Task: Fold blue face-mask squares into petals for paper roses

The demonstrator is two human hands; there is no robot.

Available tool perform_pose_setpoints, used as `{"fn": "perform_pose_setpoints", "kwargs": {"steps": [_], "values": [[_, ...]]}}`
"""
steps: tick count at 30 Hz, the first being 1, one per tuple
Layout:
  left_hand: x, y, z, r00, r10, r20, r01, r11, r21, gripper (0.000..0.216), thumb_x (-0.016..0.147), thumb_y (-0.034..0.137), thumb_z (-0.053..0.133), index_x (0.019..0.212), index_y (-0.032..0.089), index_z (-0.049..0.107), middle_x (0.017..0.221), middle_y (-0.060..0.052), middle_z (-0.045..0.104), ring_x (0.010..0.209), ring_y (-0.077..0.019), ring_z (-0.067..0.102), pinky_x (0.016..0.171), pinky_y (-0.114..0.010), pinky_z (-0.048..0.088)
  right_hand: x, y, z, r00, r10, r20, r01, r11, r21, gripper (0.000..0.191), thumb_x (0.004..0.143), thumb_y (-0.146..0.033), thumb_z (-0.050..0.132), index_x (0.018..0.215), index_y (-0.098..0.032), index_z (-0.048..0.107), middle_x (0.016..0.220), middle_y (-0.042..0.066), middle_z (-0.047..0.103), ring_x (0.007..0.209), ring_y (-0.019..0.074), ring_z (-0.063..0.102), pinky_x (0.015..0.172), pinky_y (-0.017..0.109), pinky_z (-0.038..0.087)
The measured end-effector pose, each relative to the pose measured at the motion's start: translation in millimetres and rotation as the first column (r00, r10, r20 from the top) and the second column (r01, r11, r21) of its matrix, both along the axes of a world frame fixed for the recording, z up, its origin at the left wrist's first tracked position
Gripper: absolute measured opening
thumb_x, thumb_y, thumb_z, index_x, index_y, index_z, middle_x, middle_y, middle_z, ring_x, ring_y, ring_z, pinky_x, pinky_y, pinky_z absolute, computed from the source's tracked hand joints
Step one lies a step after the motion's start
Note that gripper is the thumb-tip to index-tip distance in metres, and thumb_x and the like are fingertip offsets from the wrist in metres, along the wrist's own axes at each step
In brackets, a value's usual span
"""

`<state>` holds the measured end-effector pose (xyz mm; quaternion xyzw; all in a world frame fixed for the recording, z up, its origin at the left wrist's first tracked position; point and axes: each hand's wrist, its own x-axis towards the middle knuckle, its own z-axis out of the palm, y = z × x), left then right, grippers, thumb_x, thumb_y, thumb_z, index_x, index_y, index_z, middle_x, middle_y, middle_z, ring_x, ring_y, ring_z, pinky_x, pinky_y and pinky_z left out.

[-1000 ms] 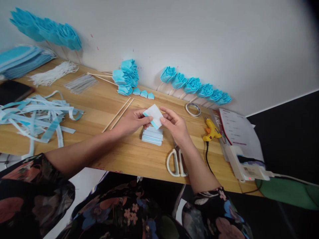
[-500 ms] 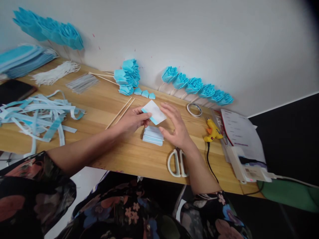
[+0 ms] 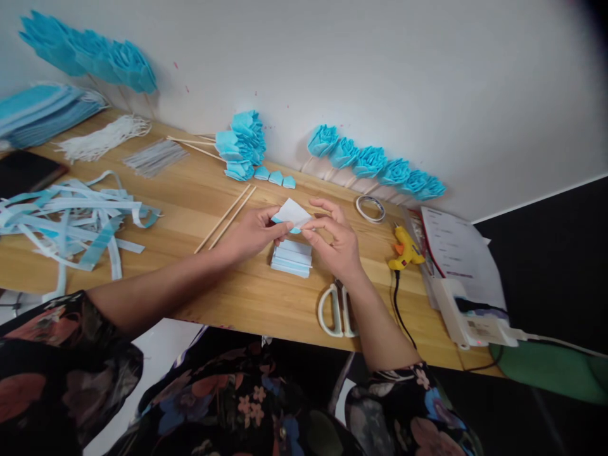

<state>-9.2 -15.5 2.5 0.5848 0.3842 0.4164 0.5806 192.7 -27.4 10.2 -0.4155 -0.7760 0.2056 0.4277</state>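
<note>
A small white and light-blue piece of mask fabric (image 3: 291,211) is held up between both hands above the table. My left hand (image 3: 259,231) pinches its left side, thumb on top. My right hand (image 3: 334,239) grips its lower right edge between thumb and finger, and the near edge looks bent there. Just below lies a stack of cut fabric pieces (image 3: 291,258). White-handled scissors (image 3: 335,310) rest by my right wrist, their blades partly hidden. Two thin wooden sticks (image 3: 225,218) lie to the left of my left hand.
Blue fabric roses (image 3: 370,163) on sticks lean along the wall, with more roses (image 3: 242,145) and small folded petals (image 3: 276,178) behind my hands. A yellow glue gun (image 3: 405,248) and tape roll (image 3: 370,208) lie right; cut strips (image 3: 71,215) and masks (image 3: 47,114) left.
My right hand has closed onto the fabric piece, its thumb and finger now on the edge. The piece has gone from flat to bent along its near side.
</note>
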Motion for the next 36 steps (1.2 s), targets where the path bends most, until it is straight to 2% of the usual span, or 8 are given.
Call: {"fn": "perform_pose_setpoints", "kwargs": {"steps": [4,10,16,20,24,29,32,36], "values": [[1.3,-2.0,1.5,0.999,-0.035,-0.020,0.037,0.998,0.054,0.021,0.081,0.036,0.068,0.078,0.016,0.061,0.062,0.003,0.054,0.057,-0.0104,0.049,0.056,-0.023,0.039,-2.0,0.0,-0.9,0.998,-0.025,-0.064,0.018,0.995,-0.097,0.009,0.088,-0.032,0.068,0.085,-0.025,0.071,0.123,0.007,0.068,0.118,0.0243,0.063,0.103,0.046,0.048],[3.2,-1.5,0.7,0.998,-0.057,0.001,0.057,0.997,0.060,0.020,0.080,0.031,0.067,0.092,0.016,0.063,0.069,0.003,0.056,0.058,-0.0096,0.049,0.055,-0.023,0.041,-3.8,-0.2,-6.1,0.988,-0.013,-0.154,-0.020,0.977,-0.211,0.011,0.088,-0.034,0.067,0.085,-0.024,0.070,0.108,0.004,0.075,0.102,0.0201,0.068,0.087,0.036,0.053],[2.7,0.3,-1.7,0.997,-0.081,0.005,0.080,0.995,0.063,0.018,0.079,0.030,0.069,0.085,0.016,0.060,0.070,0.002,0.057,0.059,-0.0095,0.051,0.055,-0.022,0.043,-3.6,-1.0,-8.7,0.988,-0.053,-0.144,0.016,0.970,-0.242,0.010,0.087,-0.033,0.068,0.085,-0.023,0.069,0.085,0.000,0.074,0.078,0.0156,0.065,0.076,0.031,0.050],[2.0,-0.6,-0.1,0.997,-0.075,-0.012,0.076,0.996,0.047,0.020,0.080,0.033,0.070,0.085,0.017,0.059,0.069,0.002,0.058,0.057,-0.0096,0.053,0.055,-0.023,0.044,-4.2,-1.2,-8.9,0.985,-0.071,-0.158,0.030,0.969,-0.246,0.011,0.086,-0.034,0.069,0.086,-0.023,0.069,0.083,-0.001,0.072,0.075,0.0150,0.063,0.075,0.031,0.050],[1.6,-1.8,2.6,0.997,-0.059,-0.048,0.060,0.998,0.018,0.027,0.082,0.041,0.067,0.089,0.016,0.061,0.070,0.001,0.061,0.059,-0.0113,0.055,0.057,-0.024,0.045,-4.7,-1.6,-9.2,0.968,-0.077,-0.241,0.003,0.955,-0.295,0.020,0.085,-0.037,0.070,0.102,-0.025,0.067,0.087,-0.001,0.071,0.078,0.0151,0.064,0.074,0.031,0.051],[4.6,-1.3,-4.3,0.997,-0.069,-0.038,0.069,0.998,-0.008,0.035,0.074,0.042,0.074,0.094,0.014,0.067,0.082,-0.003,0.069,0.071,-0.0146,0.059,0.064,-0.026,0.047,-4.9,-1.7,-9.7,0.956,-0.083,-0.282,0.001,0.960,-0.280,0.031,0.085,-0.037,0.070,0.114,-0.027,0.065,0.083,-0.002,0.067,0.075,0.0150,0.063,0.071,0.031,0.051],[5.3,0.0,-8.6,0.998,-0.059,-0.034,0.058,0.998,-0.020,0.031,0.076,0.039,0.071,0.093,0.014,0.069,0.081,-0.003,0.069,0.072,-0.0150,0.059,0.065,-0.027,0.046,-5.1,-1.1,-10.6,0.961,-0.081,-0.263,0.001,0.957,-0.292,0.035,0.084,-0.040,0.070,0.117,-0.028,0.065,0.084,-0.001,0.068,0.076,0.0162,0.063,0.072,0.032,0.052],[2.8,0.0,-4.7,0.999,-0.022,-0.027,0.023,0.999,0.036,0.022,0.080,0.035,0.067,0.088,0.014,0.068,0.075,0.000,0.065,0.067,-0.0122,0.055,0.063,-0.025,0.042,-4.7,0.6,-13.3,0.958,-0.046,-0.282,-0.050,0.944,-0.326,0.047,0.083,-0.044,0.071,0.127,-0.029,0.061,0.086,-0.001,0.069,0.077,0.0170,0.063,0.073,0.034,0.055]]}}
